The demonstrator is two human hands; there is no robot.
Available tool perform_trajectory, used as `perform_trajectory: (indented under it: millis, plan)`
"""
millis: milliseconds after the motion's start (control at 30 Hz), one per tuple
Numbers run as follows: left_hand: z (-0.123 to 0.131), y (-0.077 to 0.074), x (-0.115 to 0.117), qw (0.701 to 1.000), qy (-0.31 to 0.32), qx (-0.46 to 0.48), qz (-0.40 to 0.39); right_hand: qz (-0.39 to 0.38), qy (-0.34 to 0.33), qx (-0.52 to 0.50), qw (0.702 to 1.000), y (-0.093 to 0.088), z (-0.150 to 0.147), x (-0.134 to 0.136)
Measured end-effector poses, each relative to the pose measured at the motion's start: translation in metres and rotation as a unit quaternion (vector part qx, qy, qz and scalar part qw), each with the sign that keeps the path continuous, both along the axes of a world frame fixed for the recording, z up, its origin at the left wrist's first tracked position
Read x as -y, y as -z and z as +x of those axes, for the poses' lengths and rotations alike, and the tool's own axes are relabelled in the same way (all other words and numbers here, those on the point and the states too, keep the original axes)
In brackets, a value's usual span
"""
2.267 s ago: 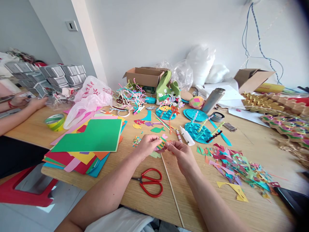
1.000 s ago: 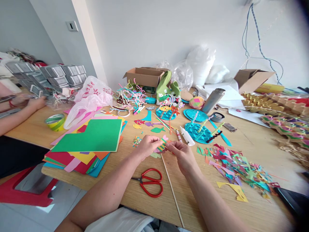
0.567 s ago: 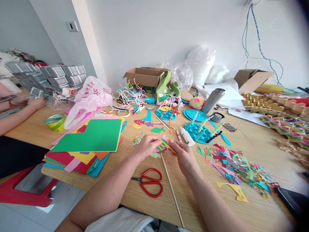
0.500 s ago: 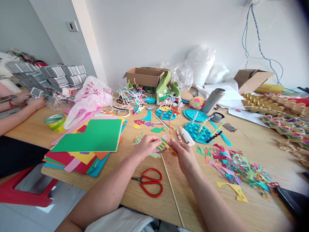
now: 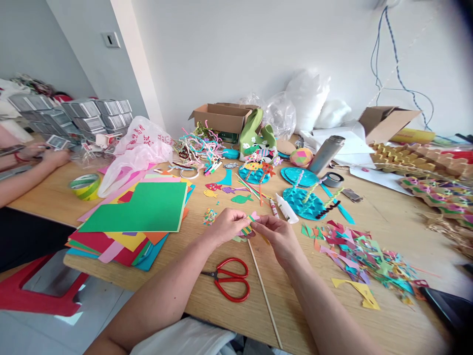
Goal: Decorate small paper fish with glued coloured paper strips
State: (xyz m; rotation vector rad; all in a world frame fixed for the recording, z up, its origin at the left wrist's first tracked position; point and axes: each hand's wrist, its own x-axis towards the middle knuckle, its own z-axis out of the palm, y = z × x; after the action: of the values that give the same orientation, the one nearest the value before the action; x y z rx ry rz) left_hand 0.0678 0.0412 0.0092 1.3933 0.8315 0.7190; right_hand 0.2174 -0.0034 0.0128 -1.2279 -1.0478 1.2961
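Between my two hands is a small paper fish [image 5: 247,230] with green and yellow stripes and a pink edge. My left hand [image 5: 229,224] pinches it from the left. The fingertips of my right hand [image 5: 278,235] press on its right side, partly covering it. Under the hands lie other paper cut-outs, mostly hidden. A thin wooden stick [image 5: 263,291] runs from there to the table's near edge. Red-handled scissors [image 5: 231,279] rest below my left hand. Beyond my hands are a green paper fish [image 5: 242,198] and a white glue bottle [image 5: 287,208].
Stacked coloured paper [image 5: 140,207] and a tape roll [image 5: 84,187] lie left. Paper scraps [image 5: 369,256] spread right. Blue decorated plates [image 5: 303,203], a metal flask [image 5: 327,154] and a cardboard box [image 5: 221,116] stand behind. A co-worker's hand [image 5: 55,159] is far left.
My right hand has moved slightly left, its fingertips now closer to my left hand and over the striped paper fish. A yellow strip by the right fingers is now mostly hidden.
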Motion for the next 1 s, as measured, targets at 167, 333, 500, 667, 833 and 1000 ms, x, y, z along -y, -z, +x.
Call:
perform_trajectory:
  millis: [167, 333, 500, 667, 833, 1000]
  plan:
    - [0.001, 0.001, 0.0, 1.0, 0.006, 0.003, -0.022, -0.01, 0.016, -0.026, 0.999, -0.002, -0.002, 0.0]
    - [0.001, 0.001, 0.0, 1.0, -0.004, -0.015, -0.024, -0.007, 0.041, 0.004, 0.999, 0.001, 0.0, -0.001]
    - [0.0, 0.002, -0.003, 0.998, -0.039, -0.028, 0.045, 0.0, 0.029, 0.031, 0.999, 0.008, 0.003, -0.004]
    - [-0.004, -0.004, -0.006, 0.996, -0.091, 0.005, 0.01, 0.119, 0.126, 0.176, 0.969, -0.006, 0.006, 0.003]
    - [-0.01, -0.007, -0.015, 0.975, -0.201, 0.081, -0.053, 0.203, -0.119, 0.335, 0.912, -0.022, -0.01, 0.03]
    - [-0.014, -0.004, -0.023, 0.95, -0.271, 0.135, -0.068, 0.183, -0.358, 0.571, 0.716, -0.014, -0.038, 0.048]
